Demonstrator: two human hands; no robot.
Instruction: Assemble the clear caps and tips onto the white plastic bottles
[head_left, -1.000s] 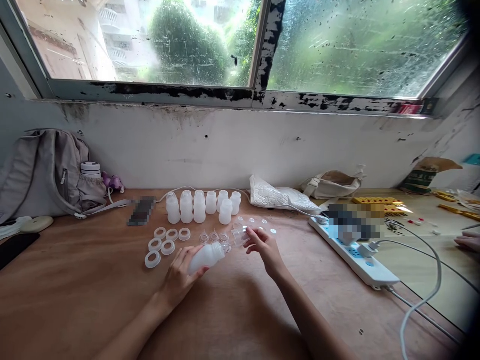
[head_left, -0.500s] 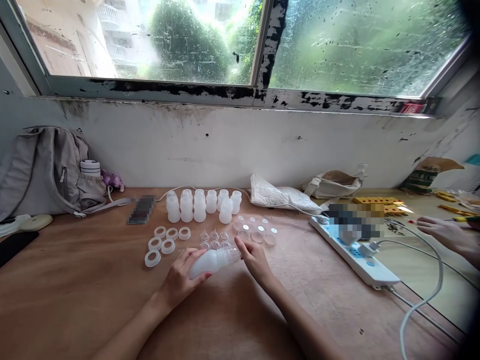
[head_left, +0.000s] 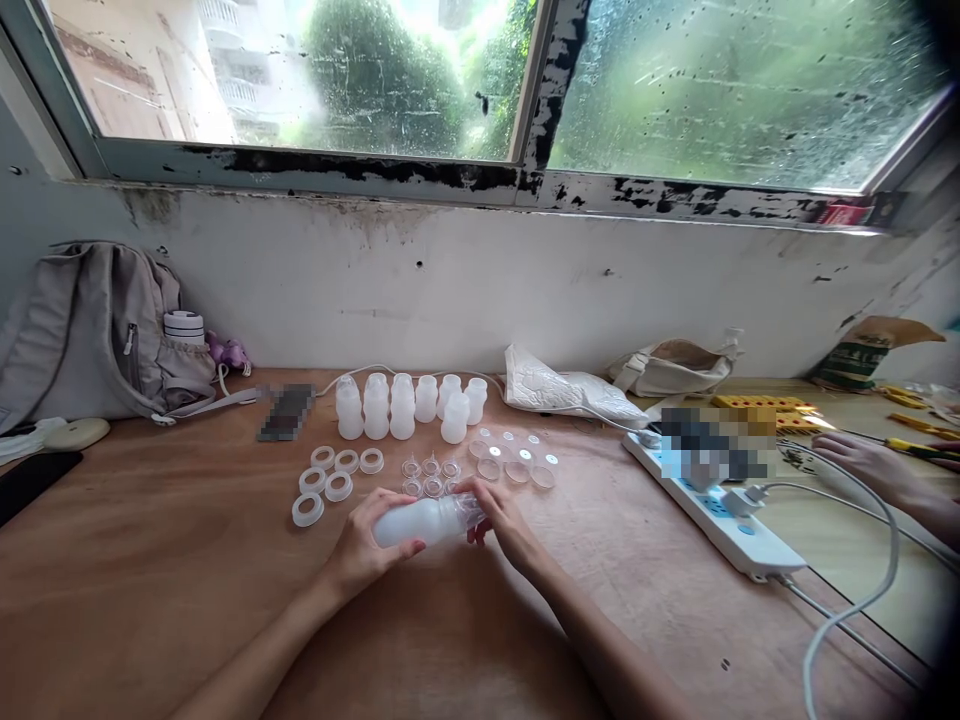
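A frosted white baby bottle [head_left: 414, 524] lies nearly level above the table, its clear cap [head_left: 466, 511] pointing right. My left hand [head_left: 366, 537] is wrapped round the bottle's body, thumb along the near side. My right hand [head_left: 507, 522] has its fingers closed round the clear cap, partly hiding it. Just behind are several clear nipples [head_left: 430, 468], standing in a cluster. White collar rings [head_left: 339, 486] lie to the left, and clear domed or disc-shaped parts [head_left: 517, 470] to the right. Several more frosted bottles [head_left: 402, 412] stand upright farther back.
A white power strip [head_left: 720, 515] with cables runs along the right side. Behind it lie a white plastic packet [head_left: 562, 390] and a pale bag [head_left: 664, 368]. A grey backpack [head_left: 105, 330] stands at left. Another person's hand [head_left: 862, 465] is at far right.
My right hand's fingers have come round over the clear cap, where before the thumb was at its end. The bottle tilts less now. The view has shifted slightly.
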